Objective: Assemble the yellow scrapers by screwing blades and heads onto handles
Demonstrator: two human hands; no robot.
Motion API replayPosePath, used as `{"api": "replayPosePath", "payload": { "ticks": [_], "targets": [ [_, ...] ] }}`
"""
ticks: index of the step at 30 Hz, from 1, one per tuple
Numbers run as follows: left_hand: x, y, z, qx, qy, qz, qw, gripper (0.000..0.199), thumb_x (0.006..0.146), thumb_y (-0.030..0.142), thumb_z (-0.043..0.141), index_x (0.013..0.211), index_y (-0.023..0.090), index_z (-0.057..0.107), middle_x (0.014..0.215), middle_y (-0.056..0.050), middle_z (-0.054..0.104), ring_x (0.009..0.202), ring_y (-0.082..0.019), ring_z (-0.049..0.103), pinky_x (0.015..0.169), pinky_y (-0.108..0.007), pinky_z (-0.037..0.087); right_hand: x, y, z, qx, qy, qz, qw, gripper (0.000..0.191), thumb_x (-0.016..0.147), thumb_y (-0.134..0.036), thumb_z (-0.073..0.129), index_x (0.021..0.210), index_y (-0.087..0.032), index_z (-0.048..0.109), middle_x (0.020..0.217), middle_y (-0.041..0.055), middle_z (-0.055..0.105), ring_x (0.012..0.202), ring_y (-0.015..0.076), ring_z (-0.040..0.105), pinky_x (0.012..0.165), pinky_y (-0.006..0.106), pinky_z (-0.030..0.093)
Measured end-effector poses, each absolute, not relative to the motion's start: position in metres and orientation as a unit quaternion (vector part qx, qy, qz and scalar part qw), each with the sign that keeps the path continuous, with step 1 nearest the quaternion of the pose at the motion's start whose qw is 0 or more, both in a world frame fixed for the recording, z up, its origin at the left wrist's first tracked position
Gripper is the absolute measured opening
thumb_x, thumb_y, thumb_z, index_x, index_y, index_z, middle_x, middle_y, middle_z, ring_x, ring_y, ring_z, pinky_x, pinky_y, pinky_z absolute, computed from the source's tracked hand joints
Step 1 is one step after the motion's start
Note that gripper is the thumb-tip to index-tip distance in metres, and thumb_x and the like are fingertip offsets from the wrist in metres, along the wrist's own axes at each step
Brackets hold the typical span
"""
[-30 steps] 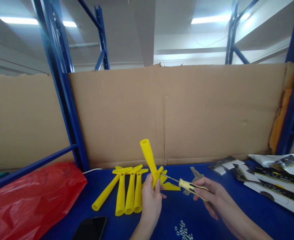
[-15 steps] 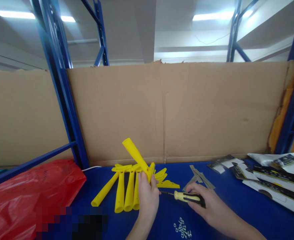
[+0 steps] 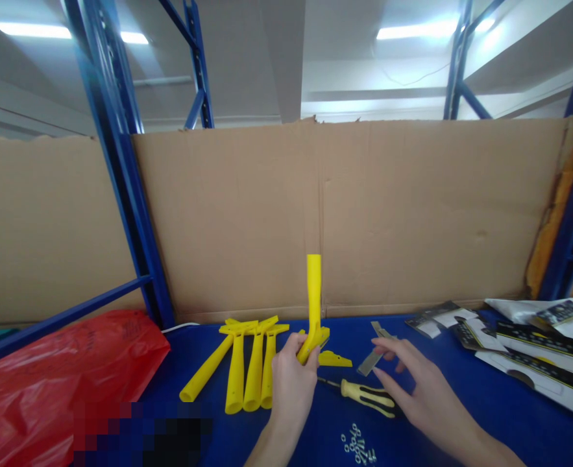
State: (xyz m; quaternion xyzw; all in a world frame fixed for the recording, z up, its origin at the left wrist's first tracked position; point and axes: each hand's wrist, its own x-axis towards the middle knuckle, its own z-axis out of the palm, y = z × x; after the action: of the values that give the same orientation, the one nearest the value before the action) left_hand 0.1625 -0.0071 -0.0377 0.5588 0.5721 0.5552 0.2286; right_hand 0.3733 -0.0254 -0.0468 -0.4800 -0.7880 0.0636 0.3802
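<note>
Near the middle, my left hand (image 3: pixel 293 373) is closed around the head of a yellow plastic scraper handle (image 3: pixel 314 292), whose tube points up. My right hand (image 3: pixel 422 389) has its thumb and fingers apart over several flat grey metal blades (image 3: pixel 370 363); I cannot tell whether the fingertips touch them. Below lies a screwdriver (image 3: pixel 368 397) with a cream and black grip, out of both hands. A flat yellow piece (image 3: pixel 335 359) rests just right of my left hand. Several more yellow handles (image 3: pixel 236 376) lie in a row to the left.
Small rings and screws (image 3: pixel 357 447) lie at the front of the blue table (image 3: pixel 329 431). Black and white packages (image 3: pixel 534 376) spread along the right. A red plastic bag (image 3: pixel 72 376) fills the left. A cardboard wall (image 3: pixel 388 214) stands behind.
My right hand has let go of the screwdriver, now on the table, and moved up to the blades. My left hand has turned the yellow handle from leaning left to upright.
</note>
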Motion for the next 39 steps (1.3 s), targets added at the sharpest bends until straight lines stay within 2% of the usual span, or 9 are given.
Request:
{"api": "replayPosePath", "payload": {
  "ticks": [5, 10, 14, 17, 19, 22, 29, 33, 39],
  "targets": [
    [0.166, -0.012, -0.035, 0.568, 0.54, 0.555, 0.278, 0.029, 0.074, 0.044, 0.061, 0.063, 0.018, 0.055, 0.051, 0.002, 0.053, 0.048, -0.013, 0.05, 0.044, -0.021, 0.036, 0.378, -0.025, -0.039, -0.429, -0.759, -0.177, 0.458, 0.048, 0.087, -0.027, 0.053, 0.134, -0.026, 0.04, 0.128, 0.0136, 0.052, 0.119, 0.0295, 0.05, 0.094, 0.047, 0.046],
    [0.168, -0.019, -0.027, 0.614, 0.445, 0.564, 0.327, 0.038, 0.082, 0.047, 0.052, 0.06, 0.017, 0.048, 0.055, 0.004, 0.042, 0.051, -0.009, 0.037, 0.047, -0.02, 0.029, 0.373, -0.028, -0.032, -0.378, -0.808, -0.271, 0.361, 0.053, 0.083, -0.02, 0.056, 0.134, -0.027, 0.044, 0.135, 0.013, 0.052, 0.126, 0.033, 0.046, 0.103, 0.059, 0.034],
    [0.171, -0.02, -0.026, 0.595, 0.42, 0.569, 0.381, 0.038, 0.083, 0.051, 0.05, 0.065, 0.017, 0.05, 0.059, 0.004, 0.045, 0.054, -0.009, 0.039, 0.05, -0.02, 0.032, 0.368, -0.031, -0.038, -0.375, -0.855, -0.163, 0.318, 0.041, 0.087, -0.015, 0.048, 0.126, -0.026, 0.053, 0.109, 0.0067, 0.07, 0.101, 0.0226, 0.065, 0.093, 0.043, 0.05],
    [0.172, -0.017, -0.028, 0.598, 0.425, 0.559, 0.386, 0.04, 0.084, 0.054, 0.045, 0.077, 0.017, 0.057, 0.066, 0.001, 0.053, 0.059, -0.013, 0.048, 0.052, -0.021, 0.038, 0.37, -0.029, -0.041, -0.396, -0.844, -0.121, 0.341, 0.037, 0.09, -0.016, 0.042, 0.124, -0.023, 0.056, 0.106, 0.0074, 0.071, 0.095, 0.0203, 0.068, 0.083, 0.034, 0.056],
    [0.169, -0.014, -0.03, 0.609, 0.462, 0.545, 0.345, 0.04, 0.086, 0.053, 0.041, 0.087, 0.017, 0.059, 0.073, -0.003, 0.06, 0.067, -0.017, 0.056, 0.057, -0.024, 0.043, 0.375, -0.024, -0.042, -0.424, -0.822, -0.118, 0.362, 0.036, 0.091, -0.019, 0.04, 0.123, -0.022, 0.057, 0.109, 0.0086, 0.069, 0.099, 0.0215, 0.067, 0.084, 0.034, 0.056],
    [0.159, -0.01, -0.033, 0.64, 0.564, 0.487, 0.19, 0.029, 0.088, 0.04, 0.042, 0.09, 0.018, 0.061, 0.085, -0.006, 0.066, 0.081, -0.021, 0.062, 0.073, -0.031, 0.047, 0.387, -0.015, -0.038, -0.515, -0.771, -0.126, 0.354, 0.035, 0.091, -0.023, 0.039, 0.121, -0.02, 0.057, 0.108, 0.0109, 0.069, 0.095, 0.0244, 0.068, 0.081, 0.036, 0.057],
    [0.143, -0.007, -0.032, 0.667, 0.702, 0.21, -0.134, 0.031, 0.087, 0.011, 0.037, 0.102, 0.012, 0.064, 0.102, -0.014, 0.064, 0.099, -0.028, 0.057, 0.082, -0.037, 0.046, 0.422, -0.001, -0.029, -0.727, -0.656, -0.119, 0.165, 0.036, 0.088, -0.014, 0.037, 0.118, -0.012, 0.057, 0.093, 0.016, 0.072, 0.08, 0.0294, 0.071, 0.065, 0.037, 0.054],
    [0.14, -0.01, -0.029, 0.638, 0.735, 0.128, -0.188, 0.033, 0.083, 0.005, 0.039, 0.104, 0.012, 0.064, 0.101, -0.016, 0.064, 0.099, -0.03, 0.058, 0.081, -0.04, 0.046, 0.434, 0.0, -0.031, -0.763, -0.629, -0.103, 0.108, 0.041, 0.081, -0.005, 0.04, 0.118, -0.012, 0.059, 0.085, 0.0153, 0.073, 0.076, 0.0281, 0.072, 0.059, 0.032, 0.049],
    [0.139, -0.012, -0.028, 0.621, 0.765, 0.073, -0.152, 0.036, 0.078, 0.001, 0.045, 0.111, 0.008, 0.06, 0.093, -0.018, 0.065, 0.087, -0.03, 0.066, 0.07, -0.037, 0.051, 0.434, -0.007, -0.026, -0.789, -0.601, -0.099, 0.075, 0.04, 0.076, -0.006, 0.047, 0.111, -0.016, 0.064, 0.086, 0.0165, 0.074, 0.075, 0.0334, 0.072, 0.055, 0.036, 0.049]
  ]
}}
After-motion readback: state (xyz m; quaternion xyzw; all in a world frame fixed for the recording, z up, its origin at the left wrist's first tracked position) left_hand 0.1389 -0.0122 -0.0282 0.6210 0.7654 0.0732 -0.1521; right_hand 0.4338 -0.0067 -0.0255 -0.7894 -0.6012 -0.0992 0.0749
